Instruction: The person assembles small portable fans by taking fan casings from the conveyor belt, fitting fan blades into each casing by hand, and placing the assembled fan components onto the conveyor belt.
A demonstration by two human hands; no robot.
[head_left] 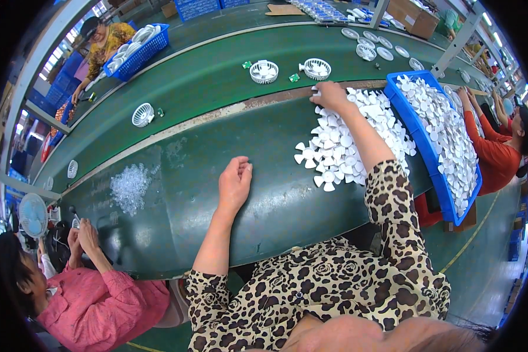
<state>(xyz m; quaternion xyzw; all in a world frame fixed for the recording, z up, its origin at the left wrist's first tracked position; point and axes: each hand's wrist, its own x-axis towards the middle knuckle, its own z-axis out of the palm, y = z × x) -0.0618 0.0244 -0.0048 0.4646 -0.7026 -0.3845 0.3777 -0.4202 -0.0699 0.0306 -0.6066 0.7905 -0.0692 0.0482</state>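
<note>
My right hand (332,97) reaches to the far edge of the bench, at the upper left of a heap of white fan blades (343,149). Its fingers are bent down and closed, and a bit of white that looks like a fan blade shows at their tips. Just beyond it, on the green belt, lies a round white fan housing (317,69) with blades inside. Over the middle of the bench, my left hand (236,183) is held with fingers curled together and thumb alongside. Whatever it may hold is hidden.
A blue tray (423,146) full of white fan blades stands right of the heap. Small clear plastic pieces (131,188) lie on the bench at left. The green belt (205,94) carries more housings, including one (264,71). Co-workers sit left and right; another is across the belt.
</note>
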